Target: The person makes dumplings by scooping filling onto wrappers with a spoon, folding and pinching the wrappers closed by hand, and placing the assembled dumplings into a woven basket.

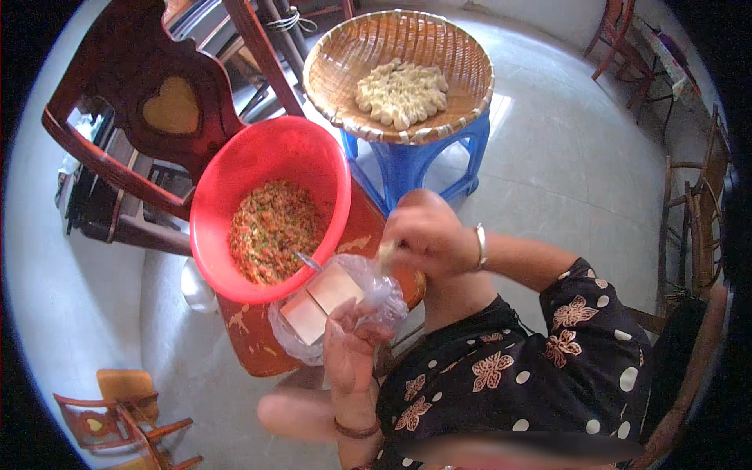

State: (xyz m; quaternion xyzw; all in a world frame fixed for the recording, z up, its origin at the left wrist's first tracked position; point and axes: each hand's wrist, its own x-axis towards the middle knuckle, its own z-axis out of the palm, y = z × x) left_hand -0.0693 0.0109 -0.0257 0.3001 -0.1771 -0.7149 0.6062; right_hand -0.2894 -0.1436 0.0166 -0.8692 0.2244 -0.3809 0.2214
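right hand (pixel 429 239), blurred, seems to pinch small pale piece (pixel 386 255); left hand (pixel 352 345) half-curled beside wrapper stacks (pixel 335 287), cannot tell if holding anything. plastic bag (pixel 382 296) under stacks, probably against sticking. red basin (pixel 274 153) of filling (pixel 274 235) adjoins, likely for short reach. dumplings (pixel 402 94) sit in basket (pixel 464 66) on stool (pixel 407 166), presumably clear of work.

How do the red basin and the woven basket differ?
Surface: the red basin is smooth; the woven basket is tan, with an interlaced wall.
Contents: the basin holds chopped filling; the basket holds pale dumplings.
Support: the basin sits on a wooden chair; the basket sits on a blue stool.
Shared: both are round and open-topped.
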